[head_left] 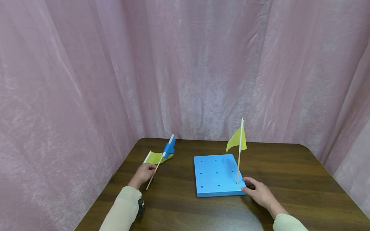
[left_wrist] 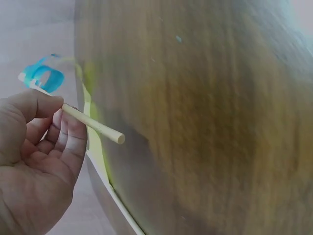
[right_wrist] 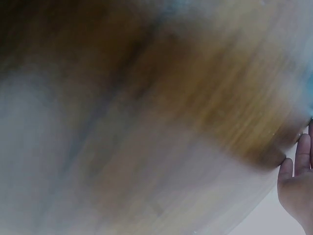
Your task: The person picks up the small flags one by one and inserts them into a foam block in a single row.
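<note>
Between thumb and fingers, my left hand (head_left: 144, 173) pinches the wooden stick of a blue flag (head_left: 169, 147). In the left wrist view the stick (left_wrist: 98, 128) juts past the fingertips, its bare end toward the camera. A yellow flag (head_left: 156, 157) lies on the table just behind that hand, partly hidden by it. My right hand (head_left: 260, 193) is at the near right corner of a blue board (head_left: 209, 176) with rows of holes, its fingers loosely bent along the edge. Another yellow flag (head_left: 242, 141) stands upright in the hole at that corner.
The dark wooden table (head_left: 179, 205) has a rounded far edge. A pink curtain (head_left: 202, 70) hangs close behind it and down the sides. A dark band (head_left: 140, 207) is on the left wrist.
</note>
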The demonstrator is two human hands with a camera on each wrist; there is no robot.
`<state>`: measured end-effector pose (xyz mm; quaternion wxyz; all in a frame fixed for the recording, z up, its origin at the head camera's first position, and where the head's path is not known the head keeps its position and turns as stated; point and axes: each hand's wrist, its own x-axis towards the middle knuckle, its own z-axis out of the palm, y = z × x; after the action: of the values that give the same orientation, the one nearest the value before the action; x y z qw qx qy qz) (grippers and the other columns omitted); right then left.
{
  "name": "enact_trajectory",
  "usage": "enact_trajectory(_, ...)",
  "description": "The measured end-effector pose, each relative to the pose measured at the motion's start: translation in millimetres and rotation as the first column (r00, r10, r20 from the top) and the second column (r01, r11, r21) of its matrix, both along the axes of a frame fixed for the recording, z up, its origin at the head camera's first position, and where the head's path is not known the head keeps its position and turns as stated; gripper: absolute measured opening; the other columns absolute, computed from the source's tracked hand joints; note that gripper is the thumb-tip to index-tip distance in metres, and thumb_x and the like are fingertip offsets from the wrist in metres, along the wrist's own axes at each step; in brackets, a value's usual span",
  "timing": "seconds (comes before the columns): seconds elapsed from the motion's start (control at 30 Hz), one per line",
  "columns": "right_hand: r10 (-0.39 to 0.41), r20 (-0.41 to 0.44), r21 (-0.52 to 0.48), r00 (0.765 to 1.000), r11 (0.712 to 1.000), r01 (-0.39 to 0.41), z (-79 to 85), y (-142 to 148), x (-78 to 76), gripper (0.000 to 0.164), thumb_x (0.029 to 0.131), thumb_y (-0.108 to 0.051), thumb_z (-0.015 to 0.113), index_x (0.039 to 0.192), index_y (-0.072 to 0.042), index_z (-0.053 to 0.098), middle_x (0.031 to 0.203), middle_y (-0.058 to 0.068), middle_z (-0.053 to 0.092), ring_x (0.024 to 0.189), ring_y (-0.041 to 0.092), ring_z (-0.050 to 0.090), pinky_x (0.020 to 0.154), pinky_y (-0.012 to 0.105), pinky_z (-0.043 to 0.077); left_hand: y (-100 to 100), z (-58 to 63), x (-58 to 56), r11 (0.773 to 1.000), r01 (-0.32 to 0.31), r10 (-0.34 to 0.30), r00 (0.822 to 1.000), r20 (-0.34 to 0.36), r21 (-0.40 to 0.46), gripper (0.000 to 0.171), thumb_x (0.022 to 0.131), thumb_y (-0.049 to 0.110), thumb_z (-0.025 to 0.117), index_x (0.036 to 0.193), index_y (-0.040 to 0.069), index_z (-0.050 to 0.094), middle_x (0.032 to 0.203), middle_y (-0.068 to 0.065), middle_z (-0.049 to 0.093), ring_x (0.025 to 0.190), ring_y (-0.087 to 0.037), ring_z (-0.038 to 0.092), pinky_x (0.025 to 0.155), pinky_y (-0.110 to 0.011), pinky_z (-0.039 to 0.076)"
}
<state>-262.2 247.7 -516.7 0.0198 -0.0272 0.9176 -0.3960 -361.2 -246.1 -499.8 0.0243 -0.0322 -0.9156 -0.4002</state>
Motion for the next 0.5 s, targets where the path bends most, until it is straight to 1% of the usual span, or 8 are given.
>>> enact_trajectory(0.2,-0.003,0.003,0.000,1.000,1.000,0.003,0.0,0,0.2,0.053,0.092,-0.038,0.070,0.134,-0.006,0.058,0.126,0.018,0.062,0.118,0.038,0.055,0.097,0.060,0.041,13,9.7,-2.5,1.000,-0.008,0.008,0.998,-0.061,0.001,0.019,0.085,-0.005,0.064,0.102,-0.008,0.070,0.087,-0.009,0.067,0.079,-0.021,0.058,0.070,-0.033,0.050)
enact_trajectory(0.3,-0.002,0.002,0.001,1.000,1.000,0.002,0.5,0,0.6,0.053,0.092,-0.038,0.070,0.134,-0.006,0.058,0.126,0.018,0.062,0.118,0.038,0.055,0.097,0.060,0.042,20,14.5,-3.2,1.000,-0.008,0.011,0.996,-0.093,0.025,0.014,0.086,-0.004,0.067,0.099,-0.007,0.071,0.084,-0.009,0.068,0.077,-0.019,0.059,0.069,-0.033,0.051)
enact_trajectory(0.4,0.002,-0.005,-0.001,1.000,1.000,-0.002,0.7,0,0.9,0.053,0.093,-0.037,0.069,0.134,-0.006,0.058,0.125,0.018,0.062,0.118,0.038,0.056,0.096,0.060,0.042,28,18.2,-4.3,0.999,-0.007,0.013,0.991,-0.136,0.046,0.014,0.085,-0.004,0.068,0.098,-0.006,0.072,0.082,-0.007,0.067,0.075,-0.017,0.059,0.068,-0.031,0.051)
enact_trajectory(0.5,0.007,-0.010,-0.007,1.000,1.000,-0.007,0.6,0,1.4,0.052,0.093,-0.036,0.069,0.134,-0.006,0.058,0.125,0.018,0.062,0.118,0.038,0.056,0.096,0.060,0.042,36,21.4,-5.2,0.996,-0.004,0.018,0.987,-0.158,0.087,0.014,0.084,-0.005,0.068,0.097,-0.005,0.072,0.079,-0.006,0.066,0.074,-0.016,0.058,0.066,-0.029,0.049)
